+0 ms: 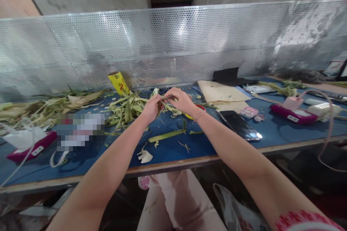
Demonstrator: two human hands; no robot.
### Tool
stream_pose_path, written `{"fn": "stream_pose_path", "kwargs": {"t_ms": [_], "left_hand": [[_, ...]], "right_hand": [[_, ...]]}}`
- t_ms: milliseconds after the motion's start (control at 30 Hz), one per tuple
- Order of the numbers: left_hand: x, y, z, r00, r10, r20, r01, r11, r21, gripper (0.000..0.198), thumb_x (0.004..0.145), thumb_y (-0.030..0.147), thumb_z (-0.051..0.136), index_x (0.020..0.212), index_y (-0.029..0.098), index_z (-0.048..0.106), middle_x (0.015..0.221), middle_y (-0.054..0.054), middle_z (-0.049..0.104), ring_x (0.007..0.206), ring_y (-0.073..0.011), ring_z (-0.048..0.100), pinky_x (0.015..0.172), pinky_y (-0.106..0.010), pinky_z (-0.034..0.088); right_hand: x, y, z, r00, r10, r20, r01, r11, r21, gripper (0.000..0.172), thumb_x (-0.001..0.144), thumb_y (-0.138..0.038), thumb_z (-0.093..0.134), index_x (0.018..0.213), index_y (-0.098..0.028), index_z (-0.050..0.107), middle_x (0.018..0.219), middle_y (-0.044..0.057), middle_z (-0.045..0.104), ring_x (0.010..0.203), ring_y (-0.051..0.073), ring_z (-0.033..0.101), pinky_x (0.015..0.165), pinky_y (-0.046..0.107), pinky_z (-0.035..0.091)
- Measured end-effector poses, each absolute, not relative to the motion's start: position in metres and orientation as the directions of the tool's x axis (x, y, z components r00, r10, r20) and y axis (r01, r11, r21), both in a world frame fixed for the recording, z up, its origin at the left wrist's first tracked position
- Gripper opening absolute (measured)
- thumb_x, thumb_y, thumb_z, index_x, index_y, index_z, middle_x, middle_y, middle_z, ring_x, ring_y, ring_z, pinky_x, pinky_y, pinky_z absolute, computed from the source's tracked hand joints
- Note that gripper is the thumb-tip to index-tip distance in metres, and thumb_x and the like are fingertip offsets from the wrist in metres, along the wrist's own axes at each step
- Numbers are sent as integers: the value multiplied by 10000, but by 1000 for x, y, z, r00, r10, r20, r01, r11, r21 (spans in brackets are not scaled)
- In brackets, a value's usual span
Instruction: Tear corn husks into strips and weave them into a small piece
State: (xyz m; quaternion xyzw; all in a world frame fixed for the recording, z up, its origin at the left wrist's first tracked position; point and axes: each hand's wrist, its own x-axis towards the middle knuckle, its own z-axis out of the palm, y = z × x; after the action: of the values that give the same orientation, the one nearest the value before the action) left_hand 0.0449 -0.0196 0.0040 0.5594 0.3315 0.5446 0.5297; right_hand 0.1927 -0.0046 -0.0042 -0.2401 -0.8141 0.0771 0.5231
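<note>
Over the blue table [108,166], my left hand [152,109] is closed around a small bunch of pale green plant strips, with a whitish tip [156,92] poking out on top. My right hand [181,100] meets it from the right, its fingers pinching a thin green leaf strip [168,96] that runs between both hands. Left of them lies a heap of limp green leaves [127,110]. Below the hands rest a cut green stalk [168,135] and a whitish petal-like scrap [145,156]. A red and yellow round rim [200,107] shows partly behind my right wrist.
A perforated metal screen [173,43] closes off the table's back, with a yellow box [118,83] before it. Long dry leaves [78,101] and a magenta power strip [35,146] are left. Rightward lie brown paper [221,92], a black phone [240,125] and another power strip [294,114] with cables.
</note>
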Motion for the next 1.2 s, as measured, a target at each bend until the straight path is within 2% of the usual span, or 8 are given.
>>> {"fn": "stream_pose_path", "kwargs": {"t_ms": [133,233,467,600,700,800,1000,1200], "left_hand": [[43,-18,5,171,962,215,-258,-167,952,141,752,235,463,634,189,403,587,12,459,473,-86,400,483,-252,346],[43,-16,4,170,957,234,-232,-192,954,161,749,255,465,634,196,369,574,25,397,479,-84,394,489,-241,344],[40,-10,0,215,890,402,71,-425,902,161,753,250,456,612,188,408,565,28,380,534,-98,383,557,-243,345],[35,-5,-1,268,760,592,437,-644,628,124,747,214,485,627,184,488,670,-6,475,715,-143,449,739,-298,359],[32,-5,0,248,687,683,590,-667,456,69,742,209,518,684,193,552,846,-44,536,883,-185,461,847,-344,325],[32,-5,0,279,661,697,590,-690,418,69,746,200,515,690,196,554,862,-50,534,891,-185,469,838,-328,341],[39,-9,-4,273,739,616,497,-657,567,153,780,208,452,628,188,450,669,-10,492,689,-142,466,665,-271,364],[43,-16,-4,214,685,697,504,-688,522,269,722,223,544,542,189,348,619,14,408,580,-110,370,564,-251,305]], "right_hand": [[192,-7,-6,-440,357,824,361,910,-202,170,770,-229,532,925,-170,566,953,87,573,919,165,533,818,330,452],[189,-9,-5,-437,354,827,402,899,-173,161,783,-295,542,878,-169,577,906,83,588,906,171,533,828,328,437],[186,-9,-4,-225,557,799,408,799,-442,197,810,-323,487,736,-182,603,776,32,618,749,143,547,716,274,417],[187,-10,-2,-92,679,728,408,693,-595,196,751,-340,545,654,-172,571,655,0,576,622,115,496,621,238,383],[185,-11,-1,-37,732,680,403,634,-660,241,723,-374,564,597,-170,534,570,-20,516,545,96,430,556,227,347],[183,-10,-2,-11,769,639,368,598,-713,282,705,-408,570,567,-170,510,515,-34,470,503,84,391,522,224,325],[179,-5,-6,21,804,594,260,569,-780,272,667,-419,593,593,-166,523,522,-37,475,499,83,403,506,225,321],[173,-7,-9,23,825,565,166,554,-816,251,646,-400,607,594,-170,518,545,-29,501,520,91,445,521,231,362]]}}
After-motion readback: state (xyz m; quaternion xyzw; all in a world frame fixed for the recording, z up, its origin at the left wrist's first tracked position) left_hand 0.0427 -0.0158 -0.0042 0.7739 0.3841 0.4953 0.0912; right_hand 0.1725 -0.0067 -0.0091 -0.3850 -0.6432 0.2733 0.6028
